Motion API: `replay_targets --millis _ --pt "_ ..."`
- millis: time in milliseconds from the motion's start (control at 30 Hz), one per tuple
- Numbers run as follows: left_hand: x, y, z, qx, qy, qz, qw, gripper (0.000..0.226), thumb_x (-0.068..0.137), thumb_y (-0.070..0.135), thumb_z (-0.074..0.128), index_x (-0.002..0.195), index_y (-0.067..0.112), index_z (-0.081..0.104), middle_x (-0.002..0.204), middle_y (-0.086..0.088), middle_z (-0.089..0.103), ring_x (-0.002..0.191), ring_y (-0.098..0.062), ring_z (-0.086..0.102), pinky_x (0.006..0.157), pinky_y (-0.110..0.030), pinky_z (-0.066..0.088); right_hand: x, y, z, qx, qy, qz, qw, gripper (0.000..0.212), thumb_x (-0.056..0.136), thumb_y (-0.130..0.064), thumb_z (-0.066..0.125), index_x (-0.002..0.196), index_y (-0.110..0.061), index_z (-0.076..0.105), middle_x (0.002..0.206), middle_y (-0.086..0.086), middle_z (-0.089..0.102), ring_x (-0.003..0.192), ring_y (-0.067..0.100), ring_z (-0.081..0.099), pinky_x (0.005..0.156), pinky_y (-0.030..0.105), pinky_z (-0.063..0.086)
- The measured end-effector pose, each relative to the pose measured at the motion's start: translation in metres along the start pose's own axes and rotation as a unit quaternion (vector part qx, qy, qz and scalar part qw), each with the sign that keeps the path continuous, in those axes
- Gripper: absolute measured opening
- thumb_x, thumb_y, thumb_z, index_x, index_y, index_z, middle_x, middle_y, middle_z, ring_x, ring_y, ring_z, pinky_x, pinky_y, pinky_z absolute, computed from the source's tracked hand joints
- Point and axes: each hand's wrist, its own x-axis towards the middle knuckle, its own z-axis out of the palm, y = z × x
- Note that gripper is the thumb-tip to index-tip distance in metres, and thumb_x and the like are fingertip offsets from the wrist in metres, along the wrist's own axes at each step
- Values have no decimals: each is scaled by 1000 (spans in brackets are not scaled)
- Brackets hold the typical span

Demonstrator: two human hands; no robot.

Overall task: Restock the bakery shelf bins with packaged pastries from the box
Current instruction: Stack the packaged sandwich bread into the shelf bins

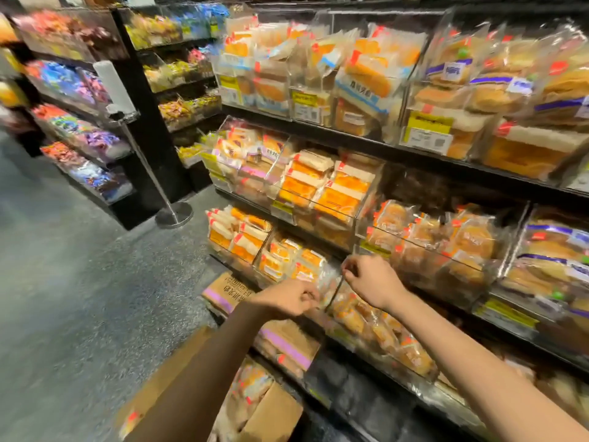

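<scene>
Reaching out side by side, both bare hands are seen at a clear bin (376, 342) low on the bread shelf (414, 151). The left hand (288, 301) is curled, and its fingertips are pressed together at the bin's front edge; what is pinched cannot be told because of the blur. The right hand (371, 280) is curled too, with finger and thumb closed on the thin clear edge just above it. Wrapped pastries (382, 333) are piled in the bin right under the right hand. The open brown box (271, 413) is found below the left arm, on the floor (79, 282), with more wrapped pastries inside. Full bins of bread (334, 193) are stacked above both hands.
</scene>
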Motion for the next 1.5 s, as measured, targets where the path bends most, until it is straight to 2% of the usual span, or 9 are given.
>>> replay_targets --millis 200,400,567,700,867,1033,1133,1267,1500 --pt "-63 -109 -4 -53 52 -103 992 28 97 22 50 120 14 63 118 -5 63 103 -20 60 76 -24 44 31 -102 78 52 -82 -72 993 19 92 -17 48 99 -17 66 91 7 67 92 28 62 75 32 47" --pt "-102 -208 24 -103 126 -193 968 24 88 43 54 109 34 64 106 5 69 96 -15 64 85 -36 52 60 -161 157 69 -176 -117 975 18 89 -26 51 96 -21 67 93 10 70 88 32 66 71 35 52" --pt "-109 -265 54 -198 241 -261 914 14 92 12 58 101 18 67 84 9 61 76 -2 56 68 -17 40 99 -191 225 66 -234 -193 950 23 91 -23 51 105 -19 69 109 9 68 104 28 62 84 37 50" --pt "-105 -315 92 -269 324 -325 847 13 92 8 58 99 15 66 88 4 64 87 -15 60 63 -4 38 128 -205 287 64 -264 -228 935 27 92 -20 50 112 -17 68 115 8 68 111 26 59 90 33 47" --pt "-109 -377 167 -281 403 -387 780 17 92 7 57 100 14 70 92 0 68 91 -23 64 75 -30 47 142 -215 376 69 -294 -260 917 25 89 -18 53 108 -17 70 106 9 71 104 26 62 82 31 44" --pt "-105 -441 259 -334 468 -430 696 24 92 -3 52 100 11 68 91 12 62 86 -7 58 69 -1 38 146 -211 493 86 -306 -278 906 20 86 -11 58 100 -13 71 90 9 71 87 23 64 70 29 40" --pt "-104 -480 330 -328 509 -445 660 26 89 -6 52 98 10 71 94 2 68 91 -17 63 82 -17 47 132 -202 574 107 -322 -290 895 18 80 -5 59 89 -16 70 76 4 68 75 19 60 65 30 39" --pt "-102 -517 418 -339 537 -441 635 31 91 -7 48 86 19 65 97 2 68 74 3 59 68 -8 42 107 -191 680 99 -354 -318 874 24 77 -2 59 95 -13 72 77 6 71 73 17 63 68 29 46" --pt "-109 -557 502 -252 612 -403 632 26 84 12 46 90 26 67 93 24 64 91 22 54 81 -3 37 70 -204 798 76 -427 -469 769 8 80 -21 74 78 -14 72 75 2 70 64 6 56 60 24 37"
